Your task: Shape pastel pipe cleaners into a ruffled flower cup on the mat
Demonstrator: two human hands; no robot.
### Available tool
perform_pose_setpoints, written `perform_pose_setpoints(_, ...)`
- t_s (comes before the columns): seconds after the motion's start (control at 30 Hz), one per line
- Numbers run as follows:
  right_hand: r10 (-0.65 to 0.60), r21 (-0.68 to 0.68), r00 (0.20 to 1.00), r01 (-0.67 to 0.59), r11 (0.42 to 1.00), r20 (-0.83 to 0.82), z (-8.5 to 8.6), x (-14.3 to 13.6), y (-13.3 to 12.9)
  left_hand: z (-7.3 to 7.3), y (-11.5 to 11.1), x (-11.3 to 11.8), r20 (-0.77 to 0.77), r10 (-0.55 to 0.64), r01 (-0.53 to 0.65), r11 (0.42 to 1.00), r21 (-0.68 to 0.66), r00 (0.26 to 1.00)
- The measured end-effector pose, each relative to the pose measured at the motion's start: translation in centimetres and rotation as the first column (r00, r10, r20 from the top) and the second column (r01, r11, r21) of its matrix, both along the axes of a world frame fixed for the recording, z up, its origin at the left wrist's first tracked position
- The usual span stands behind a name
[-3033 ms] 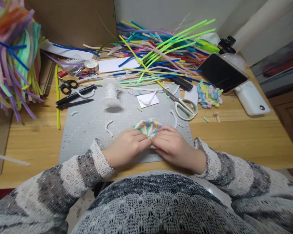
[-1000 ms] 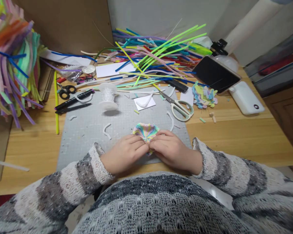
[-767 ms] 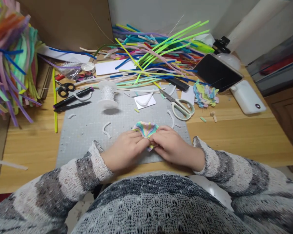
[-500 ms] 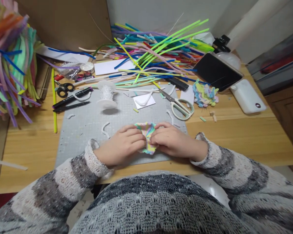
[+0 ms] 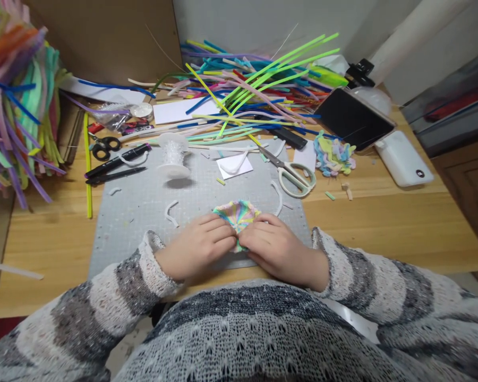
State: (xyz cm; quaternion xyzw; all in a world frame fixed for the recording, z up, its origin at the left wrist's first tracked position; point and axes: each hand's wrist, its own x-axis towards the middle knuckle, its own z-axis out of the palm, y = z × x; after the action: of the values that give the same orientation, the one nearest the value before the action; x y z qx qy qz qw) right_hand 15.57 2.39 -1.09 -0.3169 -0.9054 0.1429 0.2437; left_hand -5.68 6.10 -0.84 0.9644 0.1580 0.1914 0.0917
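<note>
A person in a grey and white knitted sweater (image 5: 247, 339) sat at a wooden table (image 5: 366, 228), seen from above through a head-worn camera. Both hands met in front of the body over a grey cutting mat (image 5: 135, 228). Between them was a small round pleated piece (image 5: 239, 212), striped in pastel pink, yellow, turquoise and lilac, above the mat's near edge; whether it touched the mat could not be told. The left hand (image 5: 201, 241) had its fingers curled over the piece's left side, grasping it. The right hand (image 5: 281, 246) pinched the right side, its fingertips meeting the left's near the centre, where the pleats gathered.

A curved white strip (image 5: 168, 213) lay left of the piece, and another curved strip (image 5: 279, 197) lay just beyond the right hand. Farther up the mat stood a spool (image 5: 173, 156) of clear material and a white card (image 5: 225, 171). Pale-handled scissors (image 5: 278, 161) rested across the mat's far right part, a ruffled pastel clump (image 5: 334, 154) beyond them. To the left lay two black pens (image 5: 117, 161) and black-handled scissors (image 5: 101, 141). A heap of bright fuzzy stems (image 5: 258, 85) filled the back, with a dark-screened device (image 5: 354, 119) at its right.
</note>
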Motion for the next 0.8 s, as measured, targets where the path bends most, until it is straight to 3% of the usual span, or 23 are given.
perform_pose_setpoints(0.17,-0.022,0.010,0.999,0.022,1.000,-0.024,0.1,0.0,0.1,-0.1,0.1,-0.1,0.022,-0.020,0.021,0.998,-0.052,1.000)
perform_pose_setpoints(0.37,-0.069,-0.070,0.998,0.069,0.995,-0.007,0.2,-0.2,0.3,0.0,0.3,0.4,-0.037,0.109,-0.114,0.975,-0.192,0.993)
perform_pose_setpoints(0.47,-0.041,-0.093,0.999,0.040,0.995,-0.009,0.2,-0.1,1.0,0.2,0.5,0.7,-0.069,0.115,-0.127,0.970,-0.209,0.991)
perform_pose_setpoints(0.53,0.044,-0.105,0.999,-0.047,0.993,-0.022,0.3,0.4,1.8,0.3,0.6,0.7,-0.039,0.091,-0.097,0.975,-0.200,0.995)
perform_pose_setpoints(0.67,0.247,-0.133,0.969,-0.241,0.961,0.029,0.9,2.0,3.6,0.4,0.9,0.3,-0.058,-0.071,0.063,0.990,-0.129,0.996)
perform_pose_setpoints(0.8,0.215,-0.062,0.967,-0.208,0.976,0.139,1.3,2.0,3.1,0.5,0.7,0.2,-0.064,-0.078,0.081,0.996,0.035,0.995)
